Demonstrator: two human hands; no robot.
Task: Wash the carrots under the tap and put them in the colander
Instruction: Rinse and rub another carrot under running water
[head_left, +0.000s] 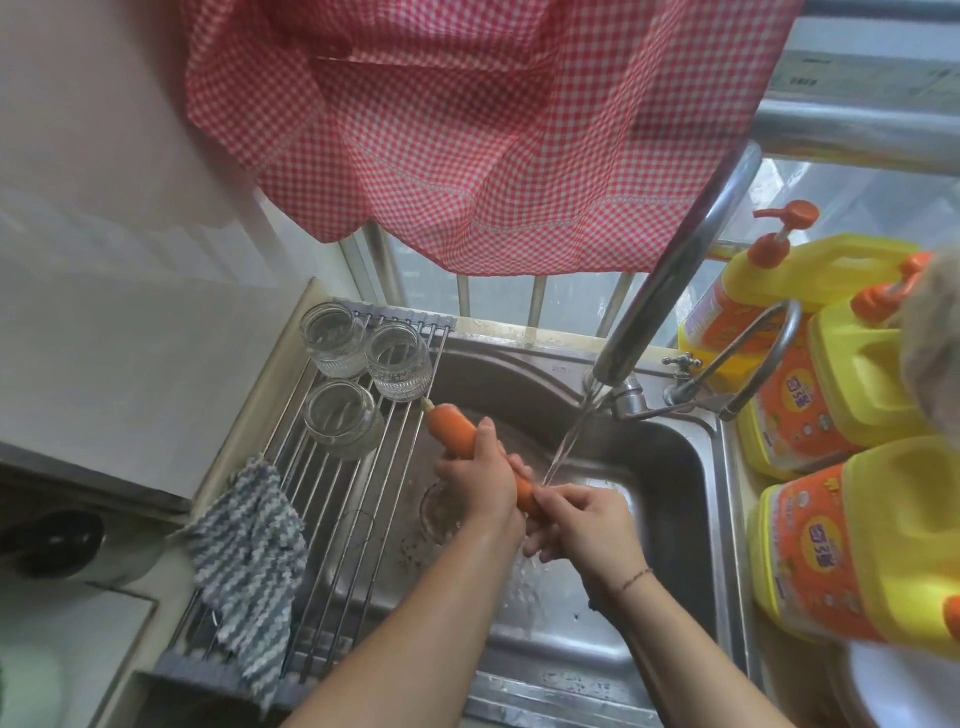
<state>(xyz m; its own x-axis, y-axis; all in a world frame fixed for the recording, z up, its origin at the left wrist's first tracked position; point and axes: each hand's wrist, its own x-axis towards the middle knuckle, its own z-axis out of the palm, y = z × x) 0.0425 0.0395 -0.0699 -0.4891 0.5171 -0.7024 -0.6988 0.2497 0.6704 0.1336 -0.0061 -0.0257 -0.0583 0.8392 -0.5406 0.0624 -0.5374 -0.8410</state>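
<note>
Orange labels are seen on the yellow detergent jugs (810, 415) at right, their print too blurred to be read. Over the sink (670, 467), beneath the tap (670, 270), the carrot (457, 431) is gripped mid-length by the left hand (480, 480) and pinched at its near-right end by the right hand (582, 519); its stem end is pointed far-left toward the drying rack (332, 499).

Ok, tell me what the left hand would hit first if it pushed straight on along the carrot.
Probably the nearest glass on the rack: the left hand points up-left along the carrot. Depth is unclear.
</note>
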